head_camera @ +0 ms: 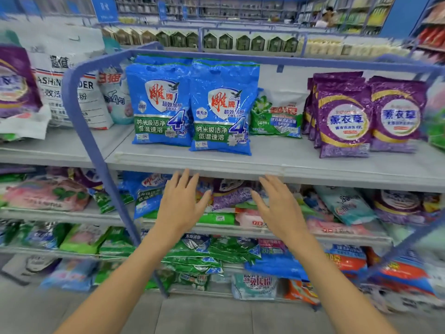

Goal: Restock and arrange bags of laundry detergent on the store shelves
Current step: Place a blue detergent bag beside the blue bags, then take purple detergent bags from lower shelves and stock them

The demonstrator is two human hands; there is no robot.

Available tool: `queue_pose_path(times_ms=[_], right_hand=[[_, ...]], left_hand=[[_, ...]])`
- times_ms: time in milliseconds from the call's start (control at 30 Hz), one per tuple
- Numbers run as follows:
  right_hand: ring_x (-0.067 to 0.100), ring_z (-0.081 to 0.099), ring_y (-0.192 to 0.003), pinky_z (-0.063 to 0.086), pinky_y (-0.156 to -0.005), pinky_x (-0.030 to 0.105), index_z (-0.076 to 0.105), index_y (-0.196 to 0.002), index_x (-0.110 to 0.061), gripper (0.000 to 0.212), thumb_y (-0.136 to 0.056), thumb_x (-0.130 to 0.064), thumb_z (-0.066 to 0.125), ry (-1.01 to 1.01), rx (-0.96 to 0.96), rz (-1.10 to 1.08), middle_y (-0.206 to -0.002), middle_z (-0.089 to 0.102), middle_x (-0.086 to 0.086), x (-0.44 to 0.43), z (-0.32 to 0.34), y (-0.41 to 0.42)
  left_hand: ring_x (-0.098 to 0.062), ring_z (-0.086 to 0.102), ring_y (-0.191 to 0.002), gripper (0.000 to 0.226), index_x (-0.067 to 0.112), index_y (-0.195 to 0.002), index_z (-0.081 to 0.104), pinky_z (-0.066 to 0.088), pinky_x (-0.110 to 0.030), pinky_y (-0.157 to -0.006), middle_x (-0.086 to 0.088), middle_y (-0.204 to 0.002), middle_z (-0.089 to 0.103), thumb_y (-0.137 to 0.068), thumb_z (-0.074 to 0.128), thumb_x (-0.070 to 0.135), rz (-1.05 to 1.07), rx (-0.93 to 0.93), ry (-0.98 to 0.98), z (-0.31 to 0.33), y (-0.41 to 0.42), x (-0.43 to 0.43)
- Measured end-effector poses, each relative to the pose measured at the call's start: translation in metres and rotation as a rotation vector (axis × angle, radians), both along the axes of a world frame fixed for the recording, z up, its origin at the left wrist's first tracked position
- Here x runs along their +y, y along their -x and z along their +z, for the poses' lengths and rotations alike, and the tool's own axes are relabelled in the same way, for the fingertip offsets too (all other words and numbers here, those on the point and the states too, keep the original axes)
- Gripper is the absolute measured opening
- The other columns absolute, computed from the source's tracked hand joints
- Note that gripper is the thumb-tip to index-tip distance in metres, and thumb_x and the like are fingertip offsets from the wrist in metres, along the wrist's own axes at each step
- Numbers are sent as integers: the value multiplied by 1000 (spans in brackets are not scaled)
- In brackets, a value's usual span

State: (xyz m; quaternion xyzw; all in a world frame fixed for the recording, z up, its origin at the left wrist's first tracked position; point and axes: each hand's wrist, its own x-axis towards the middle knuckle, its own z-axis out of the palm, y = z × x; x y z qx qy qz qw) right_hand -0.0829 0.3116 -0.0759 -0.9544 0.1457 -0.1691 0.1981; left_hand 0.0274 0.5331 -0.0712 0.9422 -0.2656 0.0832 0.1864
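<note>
Both hands are raised before the front edge of the top shelf [313,165]: the left hand [183,203] and the right hand [277,206] are spread with straight fingers, palms facing each other, and nothing is held. Two blue detergent bags [192,104] are stood upright side by side on that shelf, touching; a green-and-white bag [277,116] is leaned just behind to their right, and purple bags [366,114] are lined up further right. Mixed bags are piled on the lower shelves [337,235].
</note>
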Motion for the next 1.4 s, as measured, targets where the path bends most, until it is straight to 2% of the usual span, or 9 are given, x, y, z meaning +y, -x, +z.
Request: queue_pose_path(times_ms=[133, 300, 533, 733, 933, 1200, 1233, 1300, 1400], right_hand=[[19, 20, -155, 15, -127, 36, 28, -160, -15, 67, -106, -53, 37, -5, 94, -21, -167, 27, 2, 0, -17, 36], [20, 25, -153, 23, -125, 43, 30, -159, -15, 68, -105, -56, 37, -6, 124, -35, -166, 30, 4, 0, -34, 57], [20, 28, -152, 22, -124, 38, 33, -158, -16, 69, -104, -59, 35, -89, 194, -73, -164, 34, 4, 5, -52, 52], [22, 28, -152, 26, -122, 41, 31, -159, -15, 71, -103, -59, 39, -213, 230, -133, -164, 33, 6, 5, -70, 20], [23, 35, -148, 30, -118, 39, 33, -157, -15, 71, -102, -58, 46, -287, 140, -163, -162, 38, 6, -7, -85, -35], [33, 44, -136, 37, -106, 36, 37, -154, -17, 65, -101, -52, 51, -215, 93, -162, -150, 48, 16, -28, -114, -95], [35, 46, -135, 40, -105, 38, 37, -154, -17, 66, -101, -54, 49, -184, 108, -178, -149, 50, 17, -30, -118, -103], [38, 44, -136, 41, -106, 43, 36, -153, -15, 72, -100, -64, 41, -129, 152, -210, -150, 49, 18, -33, -124, -116], [37, 43, -137, 38, -107, 44, 43, -148, -11, 85, -95, -76, 33, -127, 158, -247, -149, 48, 19, -32, -127, -131]], left_hand=[[-32, 18, -154, 68, 15, -157, 35, 18, -45, -126, -9, -165, 29, -103, 37, 58, 22, 56, -59, -22, 40, 6], [-31, 21, -153, 68, 14, -157, 33, 18, -43, -126, -9, -165, 28, -103, 39, 56, 25, 95, -80, -40, 64, 15], [-27, 33, -148, 65, 12, -154, 39, 25, -41, -123, -8, -159, 40, -103, 42, 53, 45, 187, -31, -57, 55, 17], [-26, 36, -146, 65, 12, -153, 39, 32, -43, -120, -7, -158, 43, -103, 43, 53, 69, 291, 50, -84, 26, 9], [-28, 46, -138, 62, 13, -150, 44, 41, -47, -113, -9, -150, 52, -103, 45, 53, 86, 310, 176, -107, -11, -18], [-20, 44, -140, 62, 19, -153, 40, 35, -33, -113, -2, -153, 49, -103, 43, 55, 77, 299, 324, -152, -33, -53], [-20, 49, -134, 59, 18, -149, 45, 38, -33, -110, -2, -147, 55, -103, 43, 55, 77, 299, 370, -159, -39, -56], [-22, 61, -108, 47, 16, -128, 57, 50, -38, -96, -5, -119, 68, -103, 44, 54, 86, 267, 453, -172, -52, -65], [-21, 58, -75, 37, 16, -102, 60, 47, -41, -70, 1, -78, 63, -102, 48, 52, 140, 250, 552, -184, -66, -86]])
